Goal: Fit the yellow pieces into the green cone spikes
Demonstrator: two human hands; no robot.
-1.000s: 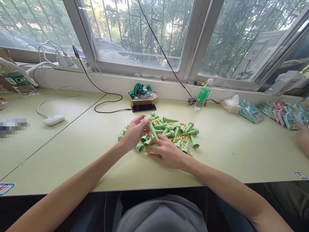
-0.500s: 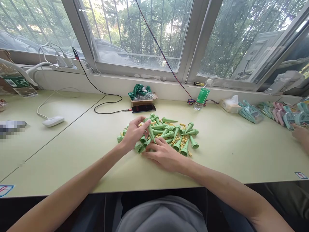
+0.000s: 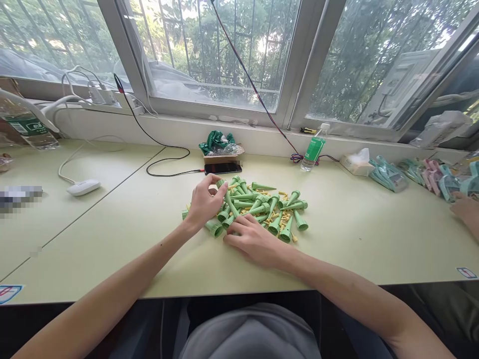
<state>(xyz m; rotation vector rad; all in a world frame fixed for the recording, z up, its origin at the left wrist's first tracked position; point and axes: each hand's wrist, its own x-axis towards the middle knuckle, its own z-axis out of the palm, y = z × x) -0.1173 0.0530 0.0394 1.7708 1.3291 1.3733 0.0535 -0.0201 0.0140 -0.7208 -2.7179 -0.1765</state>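
Note:
A heap of green plastic plant-watering spikes (image 3: 258,204) and small yellow plastic pieces (image 3: 286,218) lies on the pale table in front of me. My left hand (image 3: 205,202) is closed, thumb and fingers pinching the wide capped end of one green spike (image 3: 230,203). That spike slants down to the right, its narrow end at the fingers of my right hand (image 3: 252,237). The right fingers are curled at the heap's near edge, around the tip; their undersides are hidden. Beside them, another spike (image 3: 216,229) lies with its open end facing me.
Behind the heap are a phone (image 3: 223,168) on a cable and a small box (image 3: 220,149) with green plastic. A water bottle (image 3: 314,147) and a tissue pack (image 3: 357,162) stand farther right. Another person's hand (image 3: 466,212) is near bagged clips (image 3: 447,182) at far right.
My left hand has shifted slightly left and up with the wide end of the spike. My right hand has moved very slightly to the right.

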